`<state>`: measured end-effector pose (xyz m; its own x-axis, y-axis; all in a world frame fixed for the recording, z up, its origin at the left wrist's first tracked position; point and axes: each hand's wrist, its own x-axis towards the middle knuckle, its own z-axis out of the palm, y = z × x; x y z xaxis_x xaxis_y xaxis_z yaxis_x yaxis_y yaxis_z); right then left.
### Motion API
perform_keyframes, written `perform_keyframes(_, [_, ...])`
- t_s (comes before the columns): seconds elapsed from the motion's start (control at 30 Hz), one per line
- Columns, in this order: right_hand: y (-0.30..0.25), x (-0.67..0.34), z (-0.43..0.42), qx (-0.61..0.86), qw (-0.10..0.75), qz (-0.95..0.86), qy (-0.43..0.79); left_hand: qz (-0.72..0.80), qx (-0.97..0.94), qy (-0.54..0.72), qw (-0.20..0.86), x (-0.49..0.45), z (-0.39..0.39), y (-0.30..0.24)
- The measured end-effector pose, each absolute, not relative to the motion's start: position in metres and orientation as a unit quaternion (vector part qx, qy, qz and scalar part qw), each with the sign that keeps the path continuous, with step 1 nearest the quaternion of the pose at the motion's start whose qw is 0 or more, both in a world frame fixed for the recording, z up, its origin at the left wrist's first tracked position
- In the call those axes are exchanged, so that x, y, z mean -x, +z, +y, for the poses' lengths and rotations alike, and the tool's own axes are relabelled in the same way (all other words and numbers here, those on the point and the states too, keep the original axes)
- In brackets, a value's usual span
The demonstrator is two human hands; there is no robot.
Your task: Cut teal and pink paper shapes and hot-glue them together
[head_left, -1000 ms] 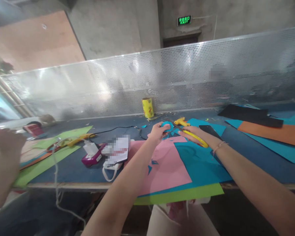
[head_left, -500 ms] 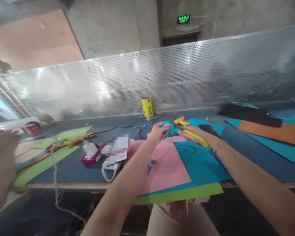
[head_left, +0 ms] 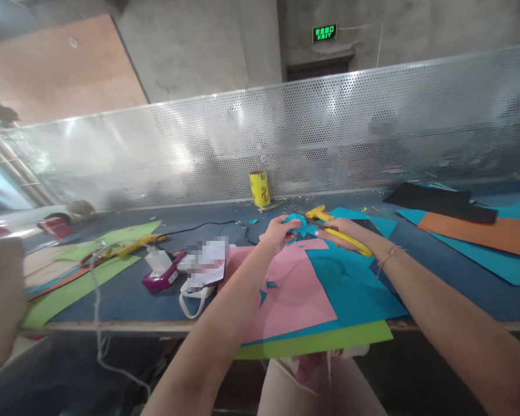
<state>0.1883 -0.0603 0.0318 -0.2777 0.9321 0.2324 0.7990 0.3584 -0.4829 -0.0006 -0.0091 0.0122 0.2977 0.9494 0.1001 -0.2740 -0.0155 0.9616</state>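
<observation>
My left hand (head_left: 278, 233) pinches a small piece of blue paper (head_left: 295, 220) above the table. Yellow-handled scissors (head_left: 349, 240) are in my right hand (head_left: 338, 230), their blades pointing left toward the blue piece. Whether the blades touch the paper is too small to tell. Beneath my hands lie a pink sheet (head_left: 301, 289), a larger blue sheet (head_left: 359, 289) and a green sheet (head_left: 329, 340), partly overlapping. Small blue scraps (head_left: 271, 284) are scattered on the pink sheet. A yellow glue gun (head_left: 319, 213) rests just beyond the scissors.
A yellow roll (head_left: 260, 189) stands against the perforated metal screen (head_left: 199, 144). To the left sit a purple power strip (head_left: 162, 279), a white cable (head_left: 97, 312) and green paper (head_left: 82, 286). Black card (head_left: 442, 202) and orange paper (head_left: 481, 230) lie right. Another person's arm (head_left: 0, 300) enters far left.
The scissors' handles have shifted slightly right and my right wrist has turned a little. My left hand stays nearly still with the blue paper. The other person's arm at left has moved.
</observation>
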Motion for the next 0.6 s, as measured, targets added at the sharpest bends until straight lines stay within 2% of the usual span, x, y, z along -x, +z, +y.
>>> perform_keyframes(0.37, [0.01, -0.2, -0.034, 0.538, 0.313, -0.782, 0.039, 0.352, -0.488, 0.505, 0.619, 0.001, -0.009, 0.012])
perform_keyframes(0.5, [0.01, -0.198, -0.034, 0.574, 0.342, -0.742, 0.048, 0.367, -0.438, 0.535, 0.622, 0.0, -0.01, 0.014])
perform_keyframes(0.6, [0.007, -0.196, -0.031, 0.548, 0.407, -0.723, 0.103, 0.357, -0.427, 0.546, 0.627, 0.0, -0.009, 0.014])
